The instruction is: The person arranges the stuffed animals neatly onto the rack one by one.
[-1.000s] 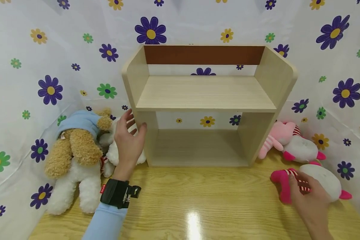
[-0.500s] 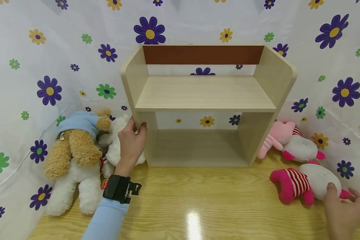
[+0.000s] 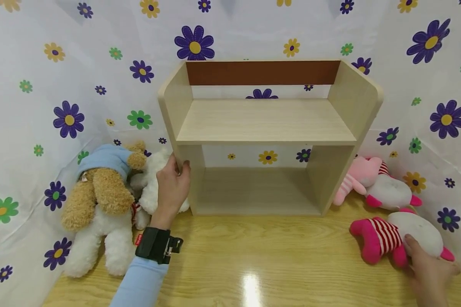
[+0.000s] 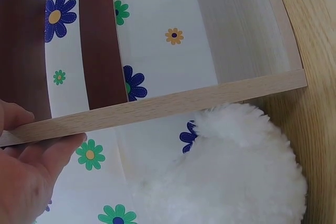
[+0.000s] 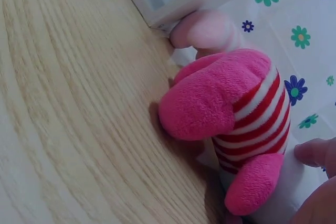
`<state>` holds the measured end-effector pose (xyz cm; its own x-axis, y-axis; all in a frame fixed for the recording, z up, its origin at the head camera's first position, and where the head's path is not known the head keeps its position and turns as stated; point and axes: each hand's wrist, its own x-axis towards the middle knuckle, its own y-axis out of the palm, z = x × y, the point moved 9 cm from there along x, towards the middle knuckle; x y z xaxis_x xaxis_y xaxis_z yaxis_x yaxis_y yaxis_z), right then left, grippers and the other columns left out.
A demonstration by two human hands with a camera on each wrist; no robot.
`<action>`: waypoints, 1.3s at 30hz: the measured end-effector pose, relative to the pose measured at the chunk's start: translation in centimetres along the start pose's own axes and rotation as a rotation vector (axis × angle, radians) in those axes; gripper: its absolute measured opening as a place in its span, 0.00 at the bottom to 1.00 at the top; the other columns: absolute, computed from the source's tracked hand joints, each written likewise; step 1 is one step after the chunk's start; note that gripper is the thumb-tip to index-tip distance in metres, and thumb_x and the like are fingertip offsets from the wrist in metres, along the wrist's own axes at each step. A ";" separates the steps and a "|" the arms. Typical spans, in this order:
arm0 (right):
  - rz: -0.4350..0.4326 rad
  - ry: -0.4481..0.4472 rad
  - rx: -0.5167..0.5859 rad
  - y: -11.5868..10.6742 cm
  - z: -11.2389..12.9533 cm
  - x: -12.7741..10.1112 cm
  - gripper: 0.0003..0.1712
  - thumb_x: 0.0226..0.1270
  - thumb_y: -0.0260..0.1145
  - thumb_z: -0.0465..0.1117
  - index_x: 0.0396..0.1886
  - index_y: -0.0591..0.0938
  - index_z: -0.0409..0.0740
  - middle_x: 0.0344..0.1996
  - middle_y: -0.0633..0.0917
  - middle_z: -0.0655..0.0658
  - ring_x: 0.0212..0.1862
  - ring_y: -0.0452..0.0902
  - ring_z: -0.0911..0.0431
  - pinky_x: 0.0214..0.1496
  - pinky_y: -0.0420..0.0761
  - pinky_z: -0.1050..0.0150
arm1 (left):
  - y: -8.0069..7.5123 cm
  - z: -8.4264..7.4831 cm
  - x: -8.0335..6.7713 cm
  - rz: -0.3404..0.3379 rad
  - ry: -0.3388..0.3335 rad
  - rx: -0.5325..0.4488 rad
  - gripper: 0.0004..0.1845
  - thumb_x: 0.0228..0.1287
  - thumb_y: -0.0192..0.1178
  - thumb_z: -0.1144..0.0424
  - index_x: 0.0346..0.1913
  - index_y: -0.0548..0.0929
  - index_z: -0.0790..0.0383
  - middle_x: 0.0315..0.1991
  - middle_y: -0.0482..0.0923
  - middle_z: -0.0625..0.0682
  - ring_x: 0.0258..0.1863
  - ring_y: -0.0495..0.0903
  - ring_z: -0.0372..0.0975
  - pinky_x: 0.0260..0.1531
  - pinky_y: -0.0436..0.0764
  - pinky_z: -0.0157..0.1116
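Note:
A light wooden two-level shelf [image 3: 265, 123] stands open-fronted at the back of the table. My left hand [image 3: 178, 169] grips its left side panel, thumb on the front edge and fingers on the outside. The left wrist view shows that panel edge [image 4: 173, 103] between my thumb and fingers [image 4: 50, 153], with a white plush [image 4: 236, 177] right below. My right hand [image 3: 412, 249] holds a pink and white striped plush toy [image 3: 384, 236] lying at the front right. Its pink arm and striped belly [image 5: 236, 98] fill the right wrist view, with a fingertip [image 5: 315, 151] on its white body.
A brown bear plush in a blue hood [image 3: 100, 183] lies on a white plush [image 3: 96, 243] left of the shelf. A second pink and white plush [image 3: 376, 183] lies right of the shelf. Flowered cloth [image 3: 42, 85] walls the wooden table [image 3: 261, 256] on three sides.
My left hand closed from a loose reach onto the shelf's side panel. My right hand slid off the striped plush to the right, then came back onto its rear end.

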<state>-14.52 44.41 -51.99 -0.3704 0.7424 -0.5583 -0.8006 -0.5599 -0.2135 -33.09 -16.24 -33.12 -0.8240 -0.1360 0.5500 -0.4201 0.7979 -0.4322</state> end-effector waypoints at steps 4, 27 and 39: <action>0.003 0.021 0.023 0.5 -0.1 -0.7 0.58 0.67 0.66 0.60 0.79 0.36 0.57 0.83 0.47 0.49 0.76 0.58 0.68 0.77 0.61 0.66 | -0.1 0.0 -0.3 -0.003 0.006 0.002 0.20 0.76 0.55 0.67 0.67 0.76 0.69 0.41 0.88 0.69 0.15 0.73 0.41 0.16 0.66 0.33; -0.103 -1.698 -0.654 7.8 7.5 -12.3 0.53 0.30 0.84 0.24 0.63 0.73 0.40 0.53 0.69 0.18 0.51 0.69 0.25 0.36 0.73 0.25 | 0.2 0.0 -0.4 -0.028 0.017 -0.009 0.21 0.75 0.56 0.67 0.67 0.77 0.68 0.49 0.87 0.69 0.20 0.82 0.48 0.18 0.70 0.32; 0.213 -1.630 -0.566 8.9 8.1 -13.2 0.31 0.48 0.77 0.30 0.55 0.79 0.32 0.46 0.75 0.29 0.43 0.71 0.42 0.41 0.76 0.60 | 0.1 0.2 -0.3 -0.027 0.022 -0.019 0.21 0.75 0.56 0.67 0.67 0.76 0.69 0.58 0.82 0.69 0.48 0.88 0.57 0.37 0.88 0.54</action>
<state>-20.55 32.55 -40.04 -0.7791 0.0233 0.6264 -0.5603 -0.4739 -0.6793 -32.96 -16.22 -33.47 -0.8038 -0.1443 0.5771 -0.4342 0.8055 -0.4034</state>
